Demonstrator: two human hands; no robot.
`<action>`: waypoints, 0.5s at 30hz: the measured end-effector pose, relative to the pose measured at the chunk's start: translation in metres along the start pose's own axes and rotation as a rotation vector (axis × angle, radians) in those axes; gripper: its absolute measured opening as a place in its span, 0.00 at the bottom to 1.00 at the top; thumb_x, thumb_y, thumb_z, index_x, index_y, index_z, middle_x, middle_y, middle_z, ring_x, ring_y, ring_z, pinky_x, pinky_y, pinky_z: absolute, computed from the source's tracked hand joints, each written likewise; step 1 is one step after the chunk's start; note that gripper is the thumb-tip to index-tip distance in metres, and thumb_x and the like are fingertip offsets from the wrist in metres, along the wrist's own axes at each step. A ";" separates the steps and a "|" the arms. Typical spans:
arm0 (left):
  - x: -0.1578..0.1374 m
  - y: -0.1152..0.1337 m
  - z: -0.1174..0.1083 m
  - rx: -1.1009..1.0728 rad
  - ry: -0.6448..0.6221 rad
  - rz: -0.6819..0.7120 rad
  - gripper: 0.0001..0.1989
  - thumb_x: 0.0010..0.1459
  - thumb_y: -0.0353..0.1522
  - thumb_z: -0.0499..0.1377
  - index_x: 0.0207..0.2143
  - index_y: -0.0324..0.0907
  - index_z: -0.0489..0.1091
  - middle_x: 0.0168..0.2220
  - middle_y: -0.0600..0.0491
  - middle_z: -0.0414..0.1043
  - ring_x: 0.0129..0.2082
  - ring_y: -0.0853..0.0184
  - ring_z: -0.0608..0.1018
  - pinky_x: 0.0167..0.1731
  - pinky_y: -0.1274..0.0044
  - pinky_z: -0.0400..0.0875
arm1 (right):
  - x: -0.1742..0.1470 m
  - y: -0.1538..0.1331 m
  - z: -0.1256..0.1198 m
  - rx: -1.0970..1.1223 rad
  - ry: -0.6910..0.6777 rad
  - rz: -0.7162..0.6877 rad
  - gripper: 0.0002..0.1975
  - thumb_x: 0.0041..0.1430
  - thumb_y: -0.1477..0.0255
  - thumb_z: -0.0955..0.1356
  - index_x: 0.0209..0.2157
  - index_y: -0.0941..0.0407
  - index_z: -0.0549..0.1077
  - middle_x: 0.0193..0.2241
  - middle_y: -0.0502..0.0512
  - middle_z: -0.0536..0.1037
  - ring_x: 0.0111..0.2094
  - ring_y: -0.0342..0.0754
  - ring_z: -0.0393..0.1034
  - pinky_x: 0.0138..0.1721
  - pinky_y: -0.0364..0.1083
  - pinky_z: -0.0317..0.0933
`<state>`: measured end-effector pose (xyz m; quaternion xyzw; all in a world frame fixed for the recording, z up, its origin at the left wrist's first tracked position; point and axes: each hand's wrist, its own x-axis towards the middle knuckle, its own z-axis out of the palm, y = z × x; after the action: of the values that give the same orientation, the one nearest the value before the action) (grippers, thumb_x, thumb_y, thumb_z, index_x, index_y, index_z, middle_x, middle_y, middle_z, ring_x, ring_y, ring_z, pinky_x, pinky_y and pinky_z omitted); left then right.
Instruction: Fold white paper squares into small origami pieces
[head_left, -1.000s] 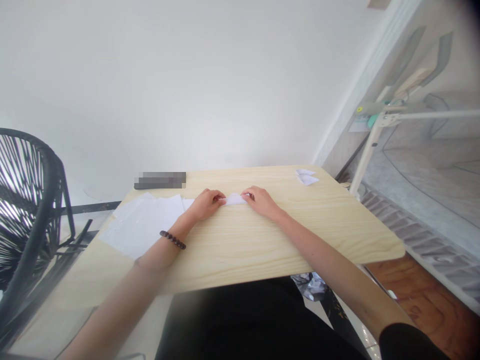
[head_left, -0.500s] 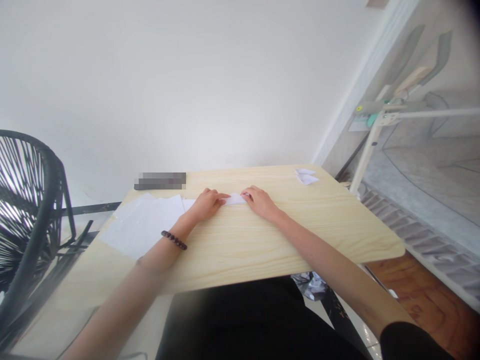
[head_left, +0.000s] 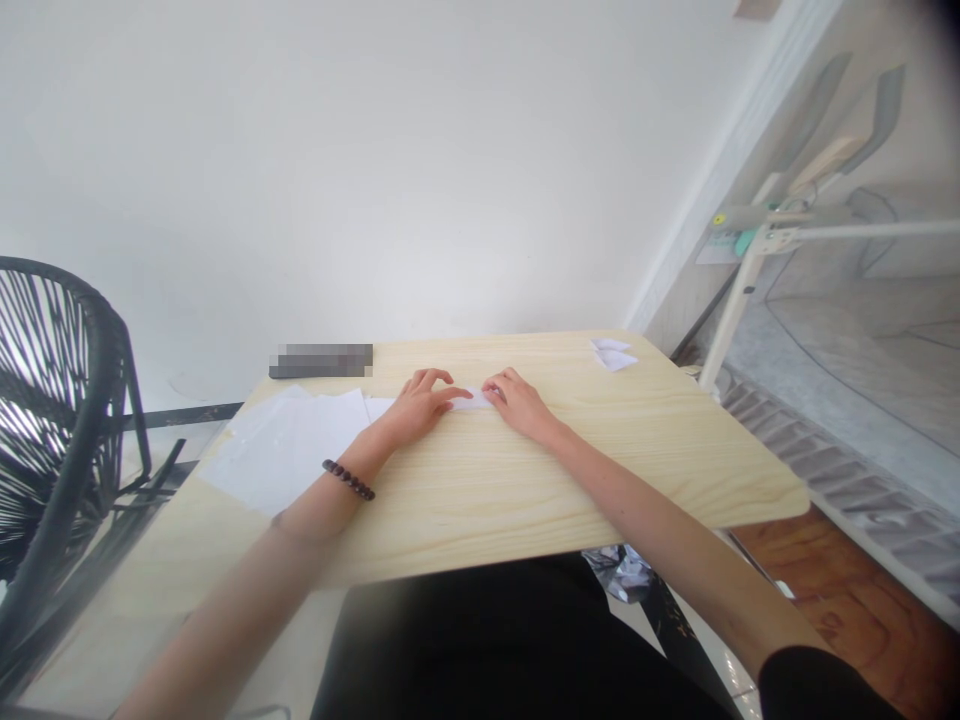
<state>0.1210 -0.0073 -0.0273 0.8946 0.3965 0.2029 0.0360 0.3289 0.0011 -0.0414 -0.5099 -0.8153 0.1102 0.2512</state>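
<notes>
While both forearms stretch out over the pale wooden table, a dark bead bracelet sits on the left wrist, and past it a stack of white sheets lies flat near the table's left edge. Farther on, the left hand and right hand press a small folded white paper flat between them, fingers loosely spread on its ends, though its exact shape is hard to make out; folded paper pieces lie well apart at the far right corner
</notes>
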 end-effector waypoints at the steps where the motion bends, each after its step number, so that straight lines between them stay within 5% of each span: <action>1: 0.001 0.001 -0.001 0.001 -0.010 0.034 0.17 0.56 0.27 0.48 0.45 0.54 0.64 0.46 0.50 0.57 0.48 0.61 0.57 0.47 0.65 0.55 | 0.000 0.001 0.001 0.004 0.001 -0.001 0.10 0.58 0.71 0.58 0.37 0.55 0.68 0.35 0.53 0.65 0.34 0.41 0.63 0.38 0.42 0.54; 6: 0.003 0.005 -0.005 0.025 -0.057 0.136 0.21 0.54 0.24 0.48 0.44 0.56 0.65 0.47 0.51 0.55 0.48 0.61 0.58 0.48 0.64 0.54 | 0.000 0.002 0.001 0.015 0.008 -0.004 0.09 0.57 0.72 0.59 0.37 0.55 0.68 0.35 0.53 0.65 0.34 0.41 0.63 0.38 0.41 0.54; 15: 0.003 0.001 -0.005 0.046 -0.057 0.123 0.18 0.56 0.26 0.48 0.42 0.55 0.68 0.44 0.51 0.58 0.46 0.62 0.59 0.46 0.67 0.56 | 0.000 0.000 0.000 0.034 0.005 -0.001 0.10 0.57 0.71 0.59 0.37 0.55 0.68 0.35 0.54 0.65 0.35 0.42 0.63 0.39 0.42 0.54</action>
<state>0.1214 -0.0064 -0.0215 0.9232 0.3444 0.1701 0.0140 0.3291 0.0014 -0.0417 -0.5055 -0.8129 0.1224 0.2620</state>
